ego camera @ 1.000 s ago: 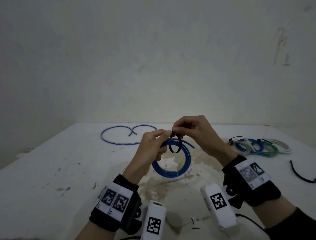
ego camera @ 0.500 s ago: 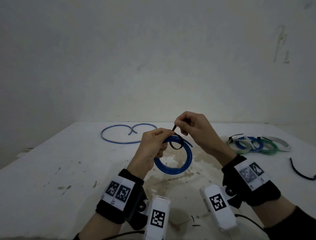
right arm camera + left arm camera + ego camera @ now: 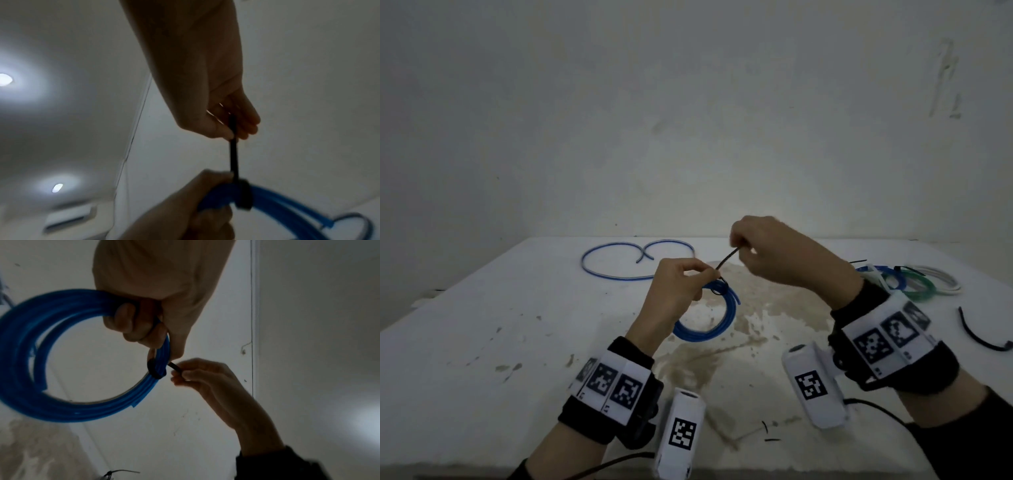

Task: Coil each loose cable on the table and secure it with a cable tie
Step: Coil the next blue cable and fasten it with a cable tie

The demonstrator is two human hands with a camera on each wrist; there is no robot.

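My left hand (image 3: pixel 681 281) grips a coiled blue cable (image 3: pixel 717 323) at its top, holding it above the white table (image 3: pixel 482 325). A black cable tie (image 3: pixel 726 265) is looped tightly round the coil (image 3: pixel 61 402) next to my left fingers (image 3: pixel 131 324). My right hand (image 3: pixel 767 250) pinches the tie's tail (image 3: pixel 233 154) and holds it taut, up and to the right of the coil. In the right wrist view the tie's loop (image 3: pixel 243 194) sits snug on the blue strands (image 3: pixel 287 207). A loose blue cable (image 3: pixel 633 262) lies uncoiled at the table's far left.
Tied coils in blue (image 3: pixel 887 277), green (image 3: pixel 921 291) and white (image 3: pixel 941 279) lie at the far right. A spare black cable tie (image 3: pixel 979 337) lies near the right edge. Small black offcuts (image 3: pixel 768 431) lie near the front. A brown stain (image 3: pixel 722 356) marks the table's middle.
My right hand has pulled the tie's tail up and to the right, and the tie's wide loop has shrunk tight round the coil. My left hand has kept its hold on the coil.
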